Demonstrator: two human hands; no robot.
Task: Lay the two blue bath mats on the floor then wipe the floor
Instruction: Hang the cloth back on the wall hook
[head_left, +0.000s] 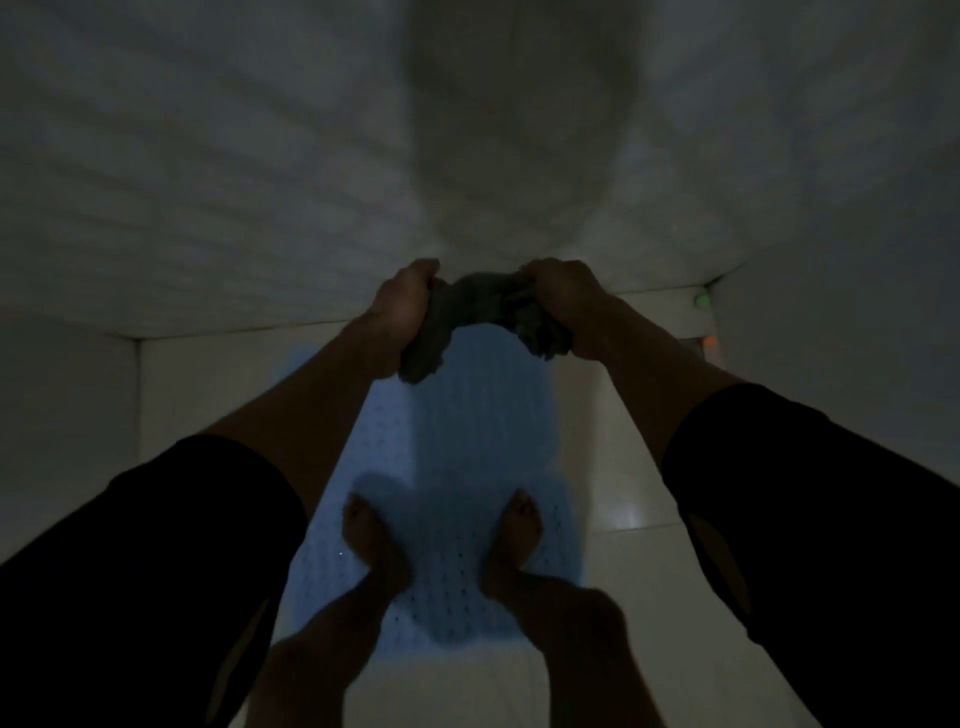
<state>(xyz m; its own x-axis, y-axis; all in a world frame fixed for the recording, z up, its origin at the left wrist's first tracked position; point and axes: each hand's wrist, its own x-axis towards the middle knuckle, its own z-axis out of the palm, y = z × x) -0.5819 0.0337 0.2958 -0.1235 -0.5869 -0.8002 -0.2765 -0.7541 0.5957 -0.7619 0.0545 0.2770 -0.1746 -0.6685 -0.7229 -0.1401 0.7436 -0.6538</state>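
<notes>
A grey cloth is bunched and stretched between both hands at chest height. My left hand is closed on its left end and my right hand on its right end. Below them a light blue bath mat with small holes lies flat on the pale tiled floor. It may be two mats overlapping; a seam shows near the middle, but the dim light leaves that unclear. My bare feet stand on the near part of the mat.
A white tiled wall rises straight ahead, close to the mat's far end. Side walls close in at left and right. Small green and orange objects sit in the far right corner. The room is dark and the frame is blurred.
</notes>
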